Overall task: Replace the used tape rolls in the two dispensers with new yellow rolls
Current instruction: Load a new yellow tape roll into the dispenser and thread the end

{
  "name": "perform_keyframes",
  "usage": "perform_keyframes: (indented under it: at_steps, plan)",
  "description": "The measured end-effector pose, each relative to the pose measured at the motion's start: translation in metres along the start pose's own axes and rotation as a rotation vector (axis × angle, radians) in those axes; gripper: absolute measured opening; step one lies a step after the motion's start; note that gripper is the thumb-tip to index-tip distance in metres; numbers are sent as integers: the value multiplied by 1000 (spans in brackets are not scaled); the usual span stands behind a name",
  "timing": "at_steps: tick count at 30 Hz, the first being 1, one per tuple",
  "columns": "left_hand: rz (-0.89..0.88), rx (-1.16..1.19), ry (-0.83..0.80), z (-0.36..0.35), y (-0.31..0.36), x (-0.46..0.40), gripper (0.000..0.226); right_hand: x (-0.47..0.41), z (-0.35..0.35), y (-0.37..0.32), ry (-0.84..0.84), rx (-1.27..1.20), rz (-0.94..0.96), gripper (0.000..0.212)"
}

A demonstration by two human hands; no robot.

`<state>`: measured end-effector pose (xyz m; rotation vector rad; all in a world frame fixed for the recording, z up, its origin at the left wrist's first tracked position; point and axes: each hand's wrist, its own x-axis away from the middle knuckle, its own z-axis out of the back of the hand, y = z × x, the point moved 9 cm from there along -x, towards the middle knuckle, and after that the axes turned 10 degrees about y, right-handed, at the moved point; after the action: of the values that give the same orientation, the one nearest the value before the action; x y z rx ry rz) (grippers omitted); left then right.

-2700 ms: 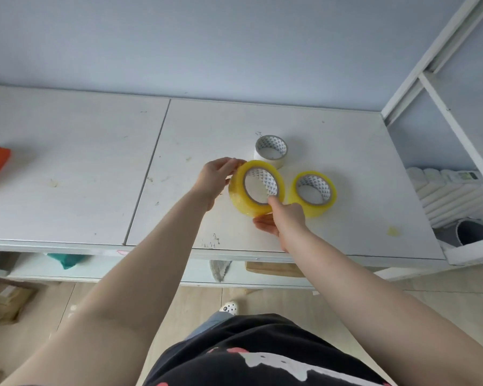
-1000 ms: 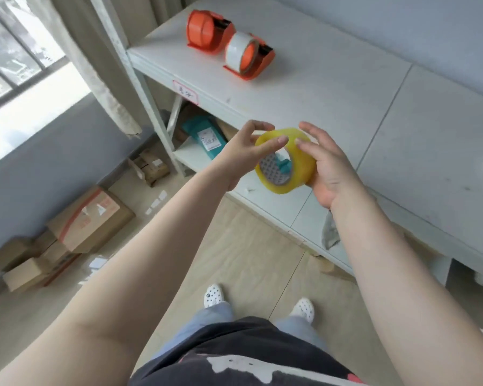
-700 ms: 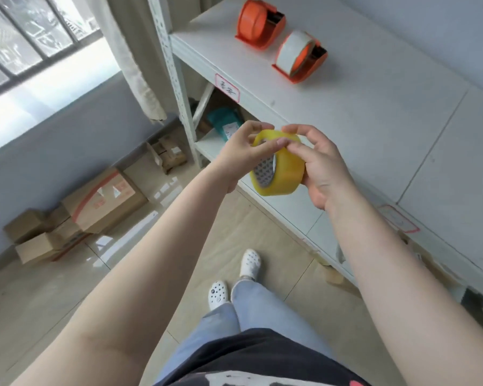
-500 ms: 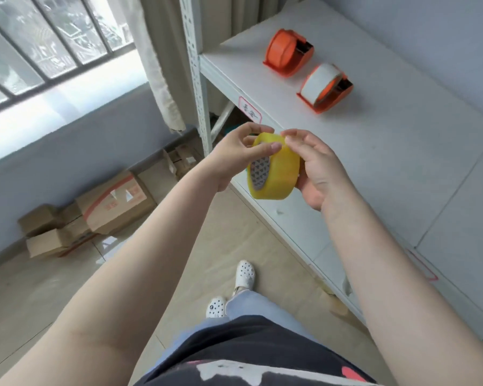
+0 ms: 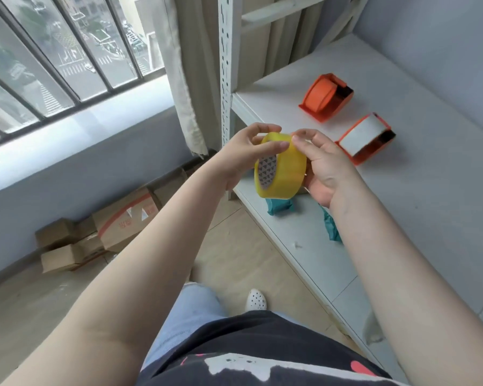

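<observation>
I hold a yellow tape roll point(image 5: 286, 174) on edge in front of me, off the shelf's front left corner. My left hand point(image 5: 244, 153) grips its left rim, thumb across the top. My right hand point(image 5: 322, 168) cups its right side, with fingertips on the top edge. Two orange dispensers sit on the white shelf point(image 5: 418, 196) beyond my hands. The near dispenser point(image 5: 365, 139) carries a white roll. The far dispenser point(image 5: 325, 97) shows only orange.
A perforated white shelf post point(image 5: 225, 65) rises just left of the roll, with a curtain point(image 5: 184, 79) and barred window beyond. Teal packets point(image 5: 279, 206) lie on the lower shelf. Cardboard boxes point(image 5: 101, 235) sit on the floor by the wall.
I have carried the yellow roll from the right of the shelf to its left end. The view swung left, and the dispensers now lie just right of my hands. The roll turned edge-on.
</observation>
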<state>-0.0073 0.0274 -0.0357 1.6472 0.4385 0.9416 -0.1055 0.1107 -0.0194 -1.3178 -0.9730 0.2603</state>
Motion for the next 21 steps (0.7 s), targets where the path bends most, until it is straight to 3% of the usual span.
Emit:
perform_keyframes:
  at_steps: [3,7,10,14,21]
  plan:
    - [32,-70,-61,8,7,-18,54,-16,-17,-8,66,-60,-2,13]
    - [80,-120,-161,23,8,-40,92,-30,-44,-19,178,-161,13,12]
    - [73,-118,-217,43,17,-59,102,-37,-62,-21,277,-179,14,12]
    - [34,-177,-266,59,29,-79,99,-39,-65,-27,456,-127,87,15]
    - [46,-100,-336,34,43,-93,80,-36,-46,-40,620,-171,158,6]
